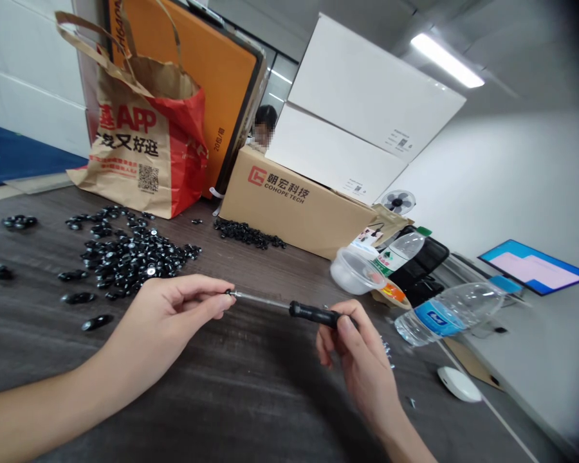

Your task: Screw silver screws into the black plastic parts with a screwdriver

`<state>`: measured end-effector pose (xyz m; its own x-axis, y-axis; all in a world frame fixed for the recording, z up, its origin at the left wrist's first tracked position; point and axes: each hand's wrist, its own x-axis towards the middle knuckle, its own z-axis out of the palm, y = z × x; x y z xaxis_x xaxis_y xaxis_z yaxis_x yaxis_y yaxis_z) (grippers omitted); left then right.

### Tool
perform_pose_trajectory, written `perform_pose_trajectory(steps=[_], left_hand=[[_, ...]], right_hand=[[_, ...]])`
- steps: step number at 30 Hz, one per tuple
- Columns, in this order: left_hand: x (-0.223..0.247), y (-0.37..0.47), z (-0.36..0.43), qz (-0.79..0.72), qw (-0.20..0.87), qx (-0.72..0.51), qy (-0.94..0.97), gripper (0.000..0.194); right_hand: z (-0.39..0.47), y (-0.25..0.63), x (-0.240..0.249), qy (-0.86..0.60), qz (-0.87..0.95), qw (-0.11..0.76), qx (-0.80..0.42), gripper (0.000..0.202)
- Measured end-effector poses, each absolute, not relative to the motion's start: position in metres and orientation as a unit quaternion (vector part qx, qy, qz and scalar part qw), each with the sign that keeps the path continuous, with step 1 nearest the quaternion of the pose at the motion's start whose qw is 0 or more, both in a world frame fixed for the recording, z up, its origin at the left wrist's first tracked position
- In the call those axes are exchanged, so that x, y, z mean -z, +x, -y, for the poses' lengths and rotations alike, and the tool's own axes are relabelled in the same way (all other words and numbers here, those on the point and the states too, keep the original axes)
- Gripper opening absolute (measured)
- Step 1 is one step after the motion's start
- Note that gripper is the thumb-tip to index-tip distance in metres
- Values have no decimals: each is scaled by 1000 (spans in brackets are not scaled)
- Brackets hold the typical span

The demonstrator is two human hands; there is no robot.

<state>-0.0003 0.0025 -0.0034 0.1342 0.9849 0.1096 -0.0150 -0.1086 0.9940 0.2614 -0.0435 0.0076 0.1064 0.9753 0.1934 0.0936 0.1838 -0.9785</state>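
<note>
My right hand point(359, 347) is closed around the black handle of a screwdriver point(313, 314). Its metal shaft points left across the middle of the view, above the table. At the tip, my left hand point(183, 305) pinches a small black part point(229, 292) between thumb and fingers; the fingers cover most of it. The shaft's end meets this part, but I cannot tell how far it is seated. Left of and beyond my left hand lies a heap of small black parts point(130, 251) with shiny metal spots, several of them scattered singly.
A second pile of black parts point(248, 234) lies before a cardboard box point(294, 212) carrying white boxes. A paper bag point(149, 141) stands back left. At right are a plastic tub point(354, 270), water bottles point(444, 315), a white mouse point(459, 384) and loose screws point(411, 402). A person sits behind.
</note>
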Motion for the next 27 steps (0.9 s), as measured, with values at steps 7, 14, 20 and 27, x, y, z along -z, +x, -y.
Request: perform_pose_trajectory(steps=[7,14,20,27], left_hand=[[4,-2,-1,-433,504,-494,560,12],[3,-1,-4,-442,491,-486,572,13],[1,-1,-4,-441,490,-493,568,12],[3,-1,-4,-433,496,-492,570,12]], right_hand=[[44,265,-7,-494,549,528,-419,29],[44,264,-6,-500,557,531,-399,38],[44,264,-6,-499,558,530,-398,33],[44,265,-5,-490,553,532,-415,25]])
